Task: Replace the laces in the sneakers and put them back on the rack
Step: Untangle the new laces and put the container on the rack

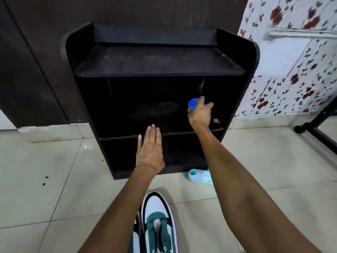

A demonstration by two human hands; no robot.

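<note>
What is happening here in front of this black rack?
A person reaches into the rack. The right hand grips a thing with a blue cap at the middle shelf; the rest of that thing is hidden. The left hand is flat and holds nothing, near that shelf's front edge. The sneakers stand on the floor, not yet on the rack. A pale bottle lies at the rack's foot.

Both bare arms stretch forward. The left grip (150,150) is flat, palm down, fingers straight; the right grip (200,114), farther off, curls round a blue-capped container (193,103).
</note>
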